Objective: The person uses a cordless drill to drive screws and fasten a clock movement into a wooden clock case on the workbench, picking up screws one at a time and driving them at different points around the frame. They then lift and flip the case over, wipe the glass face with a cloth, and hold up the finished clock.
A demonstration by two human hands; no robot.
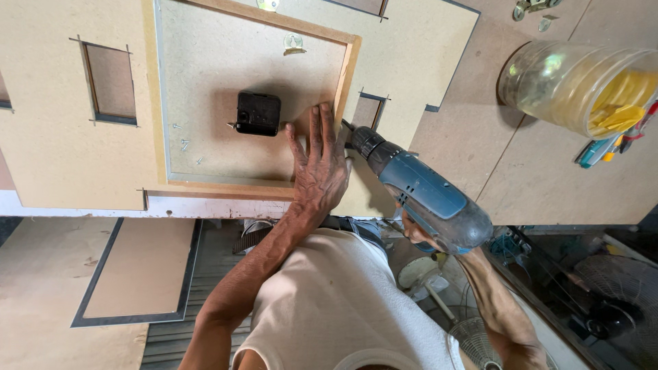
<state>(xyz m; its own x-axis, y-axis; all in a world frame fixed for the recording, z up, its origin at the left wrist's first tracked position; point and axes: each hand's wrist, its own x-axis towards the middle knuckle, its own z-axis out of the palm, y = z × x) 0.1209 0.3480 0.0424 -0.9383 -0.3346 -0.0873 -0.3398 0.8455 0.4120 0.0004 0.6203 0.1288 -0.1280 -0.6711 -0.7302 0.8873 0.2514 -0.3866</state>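
Left hand (319,168) flat, fingers spread, palm pressed on back panel (226,75) of wooden frame (346,65), gripping nothing. Right hand (418,233) wrapped round handle of blue drill (418,192), mostly hidden under the drill body; chuck tip sits at frame's edge, just beside left fingertips. Black clock movement box (258,114) just past left thumb, on the panel. Loose screws (185,144) further out from that hand. Clear plastic jar (582,85) with yellow contents well beyond the drill on workbench (521,178).
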